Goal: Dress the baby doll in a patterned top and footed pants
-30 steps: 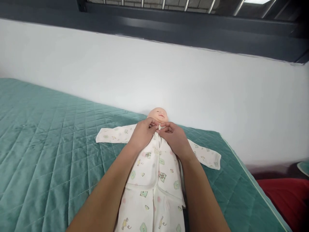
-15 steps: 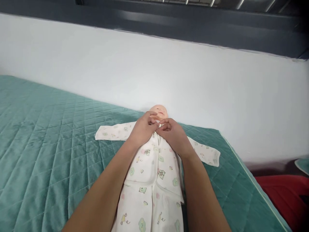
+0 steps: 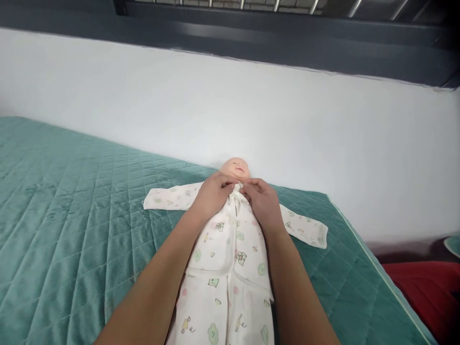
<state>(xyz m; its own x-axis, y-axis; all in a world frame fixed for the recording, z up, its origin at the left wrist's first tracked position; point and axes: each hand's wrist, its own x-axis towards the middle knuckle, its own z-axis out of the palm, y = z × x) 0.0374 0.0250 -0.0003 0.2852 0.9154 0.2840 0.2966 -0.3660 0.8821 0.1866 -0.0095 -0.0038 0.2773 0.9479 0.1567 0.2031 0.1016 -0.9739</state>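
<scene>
A baby doll (image 3: 235, 167) lies on its back in a white baby jacket (image 3: 230, 239) printed with small bears, and matching pants (image 3: 215, 306). At the collar, the jacket's white fabric ties (image 3: 237, 190) form a small knot or bow. My left hand (image 3: 214, 192) pinches one side of the ties just below the doll's chin. Opposite it, my right hand (image 3: 265, 200) has its thumb and fingers closed at the other side. The parts of the ties between my fingertips are mostly covered.
Under the doll spreads a green quilted cover (image 3: 89, 215), its piped edge running down the right. A white wall (image 3: 215, 105) rises behind the doll's head, with a dark frame (image 3: 230, 33) and metal bars above. Something red (image 3: 424, 292) sits beyond the right edge.
My hands have drawn slightly apart at the collar, and more of the knotted ties now shows between them. My left fingers have come down from beside the doll's face.
</scene>
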